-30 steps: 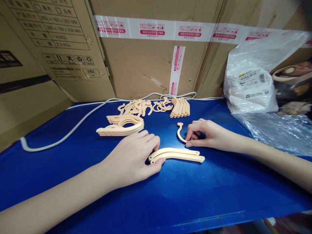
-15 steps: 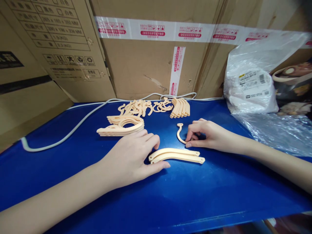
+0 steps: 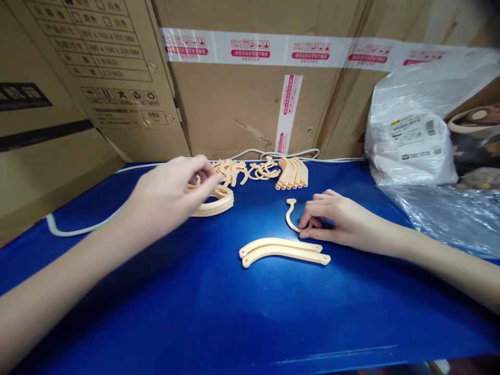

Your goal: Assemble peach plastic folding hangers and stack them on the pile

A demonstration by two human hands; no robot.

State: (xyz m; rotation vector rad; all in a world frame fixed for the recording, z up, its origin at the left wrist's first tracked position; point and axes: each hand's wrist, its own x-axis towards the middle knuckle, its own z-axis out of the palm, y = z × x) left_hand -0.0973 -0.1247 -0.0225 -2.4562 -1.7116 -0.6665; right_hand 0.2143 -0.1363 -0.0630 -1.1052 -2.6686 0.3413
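My left hand (image 3: 172,190) reaches over a stack of cream plastic hanger pieces (image 3: 213,208), fingers bent, with a gap between thumb and index finger. Its fingertips are close to a heap of small curved cream parts (image 3: 232,169), and it covers much of the stack. On the blue table (image 3: 250,317), my right hand (image 3: 328,216) pinches a cream hanger hook (image 3: 289,216) near its curved end; the flat-headed end points away from me. Two curved cream hanger arms (image 3: 285,250) lie side by side in front of me, touched by neither hand.
Behind the heap are several loose hooks (image 3: 263,169) and a neat row of hanger arms (image 3: 292,173). Cardboard boxes (image 3: 219,104) wall off the back and left. A white cable (image 3: 74,233) runs along the table. At right sits a labelled plastic bag (image 3: 414,140).
My left hand has left the two hanger arms and moved left and away from me, over the stack. My right hand stays on the hook. The view has shifted slightly.
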